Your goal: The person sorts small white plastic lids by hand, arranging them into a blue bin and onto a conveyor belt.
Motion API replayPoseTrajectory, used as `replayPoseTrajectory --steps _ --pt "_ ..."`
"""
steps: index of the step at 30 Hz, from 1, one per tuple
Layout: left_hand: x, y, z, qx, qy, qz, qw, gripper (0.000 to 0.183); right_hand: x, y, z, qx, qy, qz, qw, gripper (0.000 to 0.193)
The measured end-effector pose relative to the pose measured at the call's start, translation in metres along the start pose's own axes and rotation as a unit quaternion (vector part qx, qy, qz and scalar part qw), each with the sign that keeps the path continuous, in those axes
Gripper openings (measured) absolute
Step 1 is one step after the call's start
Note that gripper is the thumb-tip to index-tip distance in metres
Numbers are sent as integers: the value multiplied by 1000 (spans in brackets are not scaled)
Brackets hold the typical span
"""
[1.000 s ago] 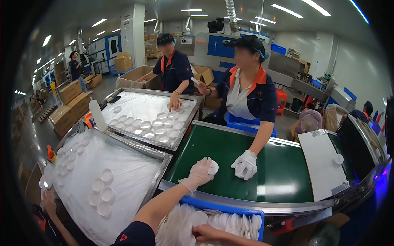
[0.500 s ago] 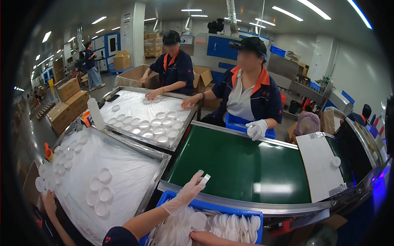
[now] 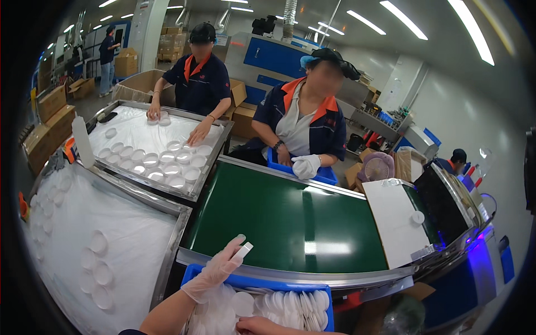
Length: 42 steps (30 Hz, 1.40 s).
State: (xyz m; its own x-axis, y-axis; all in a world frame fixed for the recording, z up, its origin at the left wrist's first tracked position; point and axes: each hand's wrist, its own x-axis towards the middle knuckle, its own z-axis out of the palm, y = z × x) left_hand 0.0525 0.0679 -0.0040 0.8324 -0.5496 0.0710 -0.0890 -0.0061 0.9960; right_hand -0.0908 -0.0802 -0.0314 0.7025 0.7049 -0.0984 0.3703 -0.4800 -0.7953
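In my left hand (image 3: 215,271), which wears a thin clear glove, a white round lid (image 3: 243,250) is pinched edge-on above the near edge of the green belt. My bare right hand (image 3: 259,324) is low in the blue bin (image 3: 304,287), its fingers curled against the discs there; what they hold, if anything, is hidden. Thin white discs (image 3: 293,307) fill that bin, many standing on edge in rows. A flat-lying disc (image 3: 242,303) shows between my two hands.
Beyond the bin runs a green conveyor belt (image 3: 257,223), with a white board (image 3: 393,223) at its right. On the left, metal-rimmed tables hold round lids (image 3: 103,273) on plastic sheeting. One co-worker (image 3: 201,78) handles lids; another (image 3: 307,111) sits across the belt.
The whole view has swung to the right, so things sit further left. The seated co-worker's bare hand has left the lid table for a blue bin. My left hand keeps the lid.
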Motion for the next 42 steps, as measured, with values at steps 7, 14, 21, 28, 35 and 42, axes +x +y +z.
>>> replayPoseTrajectory --steps 7,14,21,28,35,42 --pt "-1 -15 -5 5 10 60 998 73 1 15 -46 24 -7 79 997 17" --pt "0 -17 -3 -76 43 39 995 64 10 3 -134 -30 281 109 953 8" --pt "6 -20 12 -492 -44 -39 869 47 58 33 -112 156 466 28 870 8" --pt "1 -10 13 -383 5 -76 921 42 56 36 -103 26 451 -1 892 6" --pt "-1 -7 13 -373 63 -97 921 38 56 34 -101 -25 430 19 902 9" --pt "4 -14 12 -358 -66 -108 925 39 59 40 -83 -88 383 -65 917 12"
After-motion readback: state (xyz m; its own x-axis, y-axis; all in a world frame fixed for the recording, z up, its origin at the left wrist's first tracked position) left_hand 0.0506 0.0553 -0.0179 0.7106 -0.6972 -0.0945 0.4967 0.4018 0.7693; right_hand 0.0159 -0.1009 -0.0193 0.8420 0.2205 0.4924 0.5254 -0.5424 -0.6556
